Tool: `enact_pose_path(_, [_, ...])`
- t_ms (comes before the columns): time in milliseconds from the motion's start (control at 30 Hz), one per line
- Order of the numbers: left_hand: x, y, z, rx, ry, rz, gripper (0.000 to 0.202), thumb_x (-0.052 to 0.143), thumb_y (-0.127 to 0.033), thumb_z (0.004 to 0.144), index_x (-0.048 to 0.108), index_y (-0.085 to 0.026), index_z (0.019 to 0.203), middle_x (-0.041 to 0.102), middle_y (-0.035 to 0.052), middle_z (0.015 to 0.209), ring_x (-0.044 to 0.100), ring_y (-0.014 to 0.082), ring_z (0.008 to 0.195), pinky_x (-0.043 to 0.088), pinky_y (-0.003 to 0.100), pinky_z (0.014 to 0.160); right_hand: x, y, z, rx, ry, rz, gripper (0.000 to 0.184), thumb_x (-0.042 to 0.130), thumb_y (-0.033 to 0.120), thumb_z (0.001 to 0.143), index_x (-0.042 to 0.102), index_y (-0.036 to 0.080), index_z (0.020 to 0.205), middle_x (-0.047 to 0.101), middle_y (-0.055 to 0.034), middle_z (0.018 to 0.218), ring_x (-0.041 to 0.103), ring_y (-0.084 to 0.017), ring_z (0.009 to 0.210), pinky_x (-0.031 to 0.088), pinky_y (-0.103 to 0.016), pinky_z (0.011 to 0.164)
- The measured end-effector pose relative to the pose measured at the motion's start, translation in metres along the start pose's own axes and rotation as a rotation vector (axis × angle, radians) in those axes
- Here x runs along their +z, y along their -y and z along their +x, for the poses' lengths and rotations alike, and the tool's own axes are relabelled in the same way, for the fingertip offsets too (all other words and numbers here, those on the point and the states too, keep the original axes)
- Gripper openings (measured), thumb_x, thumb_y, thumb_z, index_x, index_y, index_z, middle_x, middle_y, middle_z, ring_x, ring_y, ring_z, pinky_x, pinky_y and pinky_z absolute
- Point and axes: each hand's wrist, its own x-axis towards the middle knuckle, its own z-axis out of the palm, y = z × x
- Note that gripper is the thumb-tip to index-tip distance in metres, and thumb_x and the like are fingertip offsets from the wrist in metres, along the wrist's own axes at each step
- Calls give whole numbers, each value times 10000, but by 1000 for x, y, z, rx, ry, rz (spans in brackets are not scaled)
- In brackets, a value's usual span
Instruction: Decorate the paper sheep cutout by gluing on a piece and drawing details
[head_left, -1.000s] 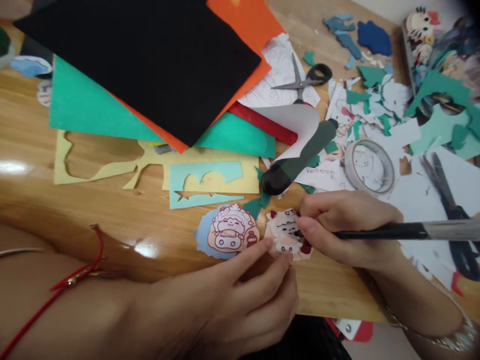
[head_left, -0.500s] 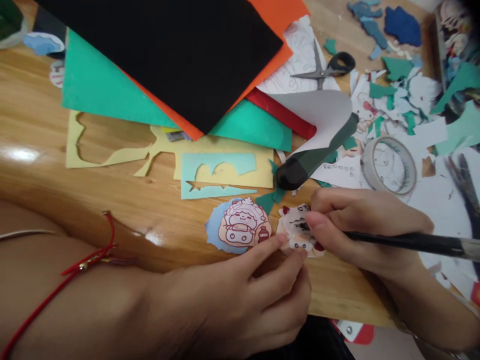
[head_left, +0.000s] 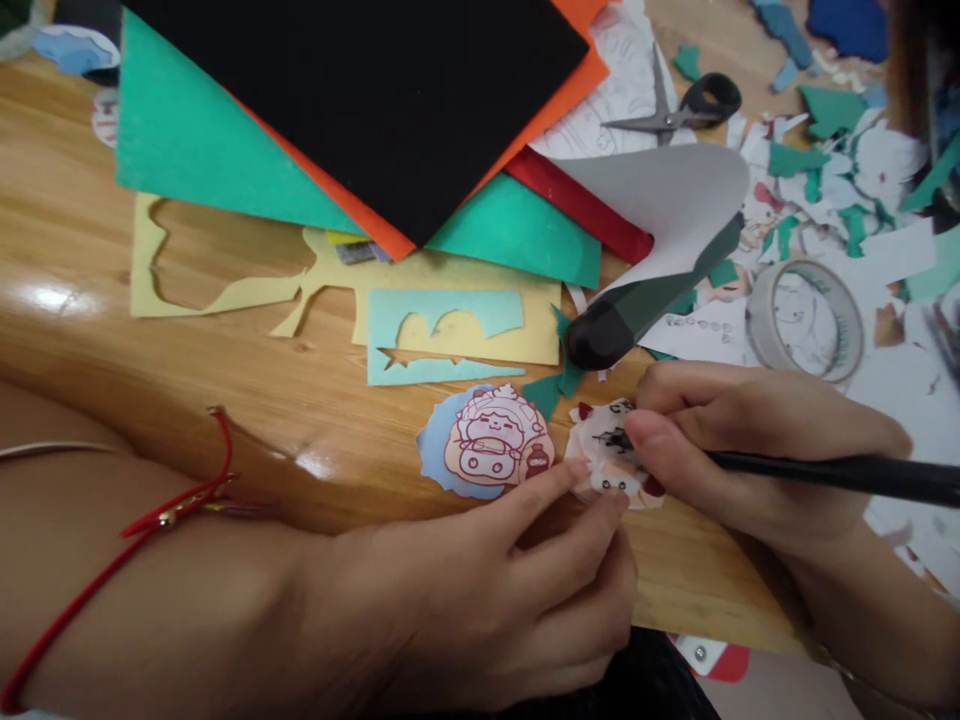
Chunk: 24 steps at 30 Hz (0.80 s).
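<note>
Two cartoon animal figures lie side by side near the front edge of the wooden table. The right one is a small felt cutout (head_left: 592, 455) with black pen lines, eyes and dark red tips. My left hand (head_left: 547, 580) holds its lower left edge with the index and middle fingertips; the thumb is hidden. In my right hand (head_left: 697, 440) a long black pen (head_left: 832, 475) is pinched, its tip at the cutout's face. Beside it, the printed paper figure (head_left: 491, 440) rests on a blue scalloped felt piece (head_left: 439, 450).
Beyond my hands lie a black felt sheet (head_left: 375, 110), a green sheet (head_left: 180, 130), cut yellow felt (head_left: 142, 260) and a black-ended tool (head_left: 600, 340). Scissors (head_left: 667, 120) lie open farther back. A tape roll (head_left: 765, 320) and paper and felt scraps (head_left: 896, 165) cover the right.
The view has shifted slightly, so most table items sit a little higher and further right. Both hands keep their places at the felt cutout; the pen tip stays on its face.
</note>
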Motion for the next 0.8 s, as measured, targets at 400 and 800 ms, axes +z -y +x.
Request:
enact_pose_path(400, [-4, 2, 0, 30, 38, 22, 477, 267, -94, 863, 474, -217, 1276, 498, 32, 1278, 476, 273, 1192, 443, 441, 1009, -11, -8, 5, -138, 157, 25, 399, 426, 170, 916, 396, 192, 518, 479, 10, 512, 412, -49, 431, 296, -206, 394])
enact_pose_path(800, [-3, 2, 0, 29, 36, 28, 482, 250, -90, 865, 474, -220, 1272, 496, 32, 1275, 481, 266, 1184, 449, 440, 1000, -7, -7, 7, -174, 145, 62, 373, 446, 158, 897, 394, 202, 531, 500, 12, 514, 413, -67, 406, 316, -226, 387])
